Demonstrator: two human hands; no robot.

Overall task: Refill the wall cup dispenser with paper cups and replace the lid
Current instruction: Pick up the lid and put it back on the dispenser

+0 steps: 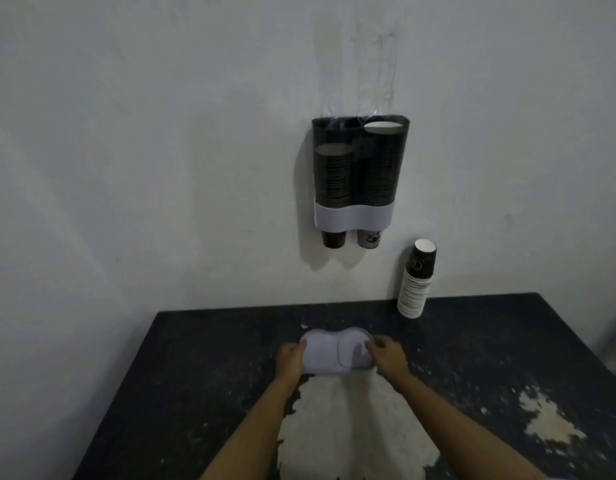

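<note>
A dark two-tube cup dispenser [360, 174] with a white lower band hangs on the wall, its top open. Both tubes hold stacked paper cups; the right stack reaches higher than the left, and one cup pokes out below each tube. The white double-lobed lid [334, 351] lies low over the dark table. My left hand [292, 358] grips its left end and my right hand [389, 355] grips its right end. A leftover stack of paper cups [415, 282] leans against the wall at the table's back.
The dark table [195, 375] has worn white patches in front of me and at the right. Its left edge runs diagonally, with bare wall beyond. The wall above the dispenser shows streaky tape marks.
</note>
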